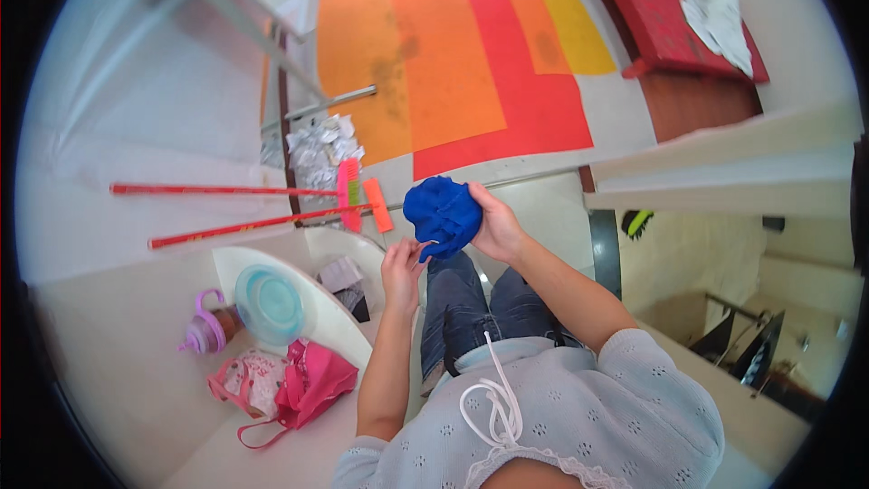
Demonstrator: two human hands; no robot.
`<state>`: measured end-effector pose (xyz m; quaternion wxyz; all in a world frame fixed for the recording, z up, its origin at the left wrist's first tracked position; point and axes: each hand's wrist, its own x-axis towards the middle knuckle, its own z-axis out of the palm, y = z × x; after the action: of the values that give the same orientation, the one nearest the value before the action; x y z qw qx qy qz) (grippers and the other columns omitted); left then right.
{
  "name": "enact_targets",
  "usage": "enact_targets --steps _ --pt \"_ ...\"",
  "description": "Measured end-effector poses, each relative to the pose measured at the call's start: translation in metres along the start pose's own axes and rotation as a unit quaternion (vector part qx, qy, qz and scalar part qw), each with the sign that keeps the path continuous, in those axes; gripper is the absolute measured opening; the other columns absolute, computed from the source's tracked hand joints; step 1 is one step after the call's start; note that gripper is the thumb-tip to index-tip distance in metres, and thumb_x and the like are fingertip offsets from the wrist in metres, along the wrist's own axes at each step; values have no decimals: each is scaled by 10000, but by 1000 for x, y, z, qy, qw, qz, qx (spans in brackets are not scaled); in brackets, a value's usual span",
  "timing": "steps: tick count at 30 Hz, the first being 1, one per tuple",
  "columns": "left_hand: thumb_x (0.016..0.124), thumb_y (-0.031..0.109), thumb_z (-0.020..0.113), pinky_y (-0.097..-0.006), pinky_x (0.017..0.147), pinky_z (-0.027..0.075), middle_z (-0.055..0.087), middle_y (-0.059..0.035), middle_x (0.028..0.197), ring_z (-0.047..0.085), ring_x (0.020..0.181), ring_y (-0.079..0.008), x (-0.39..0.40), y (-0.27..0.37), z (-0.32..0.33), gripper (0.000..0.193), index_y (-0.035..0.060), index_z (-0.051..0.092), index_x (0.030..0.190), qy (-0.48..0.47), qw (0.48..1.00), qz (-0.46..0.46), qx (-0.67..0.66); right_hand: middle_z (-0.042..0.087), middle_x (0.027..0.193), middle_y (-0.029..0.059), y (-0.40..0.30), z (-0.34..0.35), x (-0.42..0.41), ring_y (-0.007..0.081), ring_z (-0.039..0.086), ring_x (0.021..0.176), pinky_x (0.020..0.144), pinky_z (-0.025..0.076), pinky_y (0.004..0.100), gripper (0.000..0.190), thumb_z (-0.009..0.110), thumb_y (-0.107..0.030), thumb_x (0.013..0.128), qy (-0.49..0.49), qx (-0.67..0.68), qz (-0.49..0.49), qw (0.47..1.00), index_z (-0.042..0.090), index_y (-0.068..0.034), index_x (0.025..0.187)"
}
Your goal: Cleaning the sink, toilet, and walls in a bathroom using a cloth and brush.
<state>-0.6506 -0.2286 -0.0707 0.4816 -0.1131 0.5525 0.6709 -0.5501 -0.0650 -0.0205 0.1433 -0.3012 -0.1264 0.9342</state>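
A bunched blue fabric item point(441, 214), rounded with folds across its face, is held up in front of my legs. My right hand point(497, 225) grips it along its right side, with the fingers mostly hidden behind it. At its lower left, my left hand point(402, 270) pinches a small loose end between thumb and fingertips. What kind of article the fabric is cannot be told from its bunched shape.
Left are a pink broom point(349, 193), an orange-headed tool point(377, 205) and a pile of silvery scraps point(326, 149). A ledge point(224, 272) bears a teal bowl point(269, 304), purple-lidded bottle point(209, 329) and pink bag point(316, 380). Ahead lies a multicoloured mat point(448, 75); a red bench point(669, 20) stands right.
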Motion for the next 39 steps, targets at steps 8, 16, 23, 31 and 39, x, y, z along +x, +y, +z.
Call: enact_targets --steps 8,16,23,31,39 --pt "961 463 347 -326 886 414 540 -59 1154 539 1012 -161 -67 -56 203 503 59 480 1229 -258 942 17 216 539 1112 93 -78 -111 -182 215 524 1094 943 425 406 140 468 -210 935 -19 62 -248 967 470 -101 1024" --pt "939 259 510 -215 769 381 542 14 903 489 841 -64 -172 -208 334 226 59 516 1043 -418 861 -82 278 537 954 86 -111 -222 -378 173 550 894 781 478 306 195 464 10 783 26 47 -371 927 438 -77 955" --pt "907 154 565 -209 683 393 521 16 792 456 744 -56 -239 -281 436 145 24 520 953 -542 745 92 377 516 834 15 -130 -319 -461 105 505 747 670 414 242 48 511 -76 846 123 98 -479 864 467 -93 838" --pt "799 117 682 -247 661 432 560 -34 771 501 716 -93 -242 -356 565 172 -3 580 869 -606 646 140 442 465 664 -77 -224 -374 -522 12 385 589 527 275 175 229 609 -40 820 367 46 -557 744 417 -129 733" --pt "746 35 701 -234 658 408 556 -46 774 511 721 -121 -287 -441 705 162 -7 576 840 -705 580 138 384 603 1028 126 -305 -427 -622 146 584 886 748 485 275 468 412 -22 796 317 192 -584 723 372 -75 1259"
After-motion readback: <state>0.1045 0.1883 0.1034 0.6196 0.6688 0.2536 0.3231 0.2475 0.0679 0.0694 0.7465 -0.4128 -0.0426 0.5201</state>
